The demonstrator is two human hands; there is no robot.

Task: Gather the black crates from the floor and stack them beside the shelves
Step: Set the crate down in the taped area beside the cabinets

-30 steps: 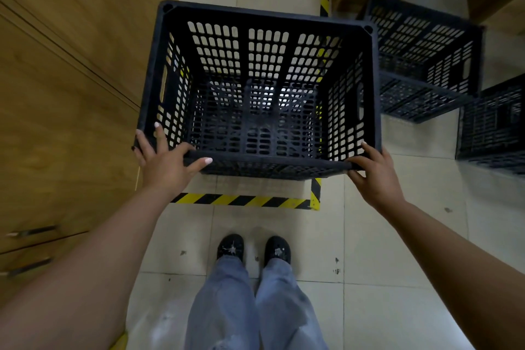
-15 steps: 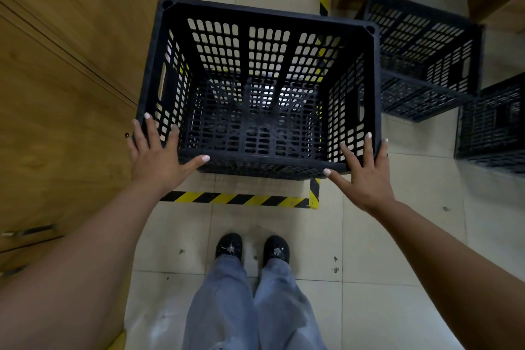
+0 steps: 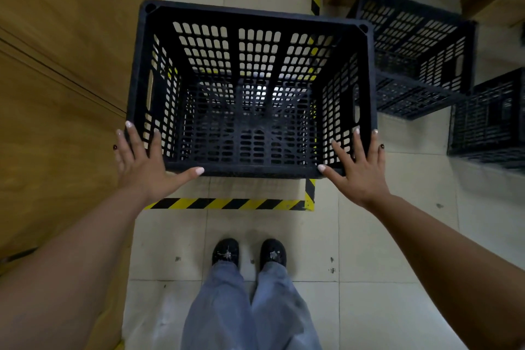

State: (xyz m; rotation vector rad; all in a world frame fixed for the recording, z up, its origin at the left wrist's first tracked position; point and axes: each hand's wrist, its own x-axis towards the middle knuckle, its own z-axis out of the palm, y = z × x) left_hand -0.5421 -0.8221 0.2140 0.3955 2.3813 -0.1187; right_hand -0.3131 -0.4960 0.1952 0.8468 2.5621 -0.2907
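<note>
Your left hand (image 3: 142,167) and right hand (image 3: 359,172) lie flat-fingered on the near corners of the black crate (image 3: 250,88), gripping nothing. It stands inside the striped floor tape (image 3: 227,203); square it against the wooden shelf side (image 3: 56,65).

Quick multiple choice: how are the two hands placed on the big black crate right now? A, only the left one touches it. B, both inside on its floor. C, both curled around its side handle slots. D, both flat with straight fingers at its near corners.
D: the left hand and right hand lie flat, fingers straight, at the near corners of the black crate.
</note>
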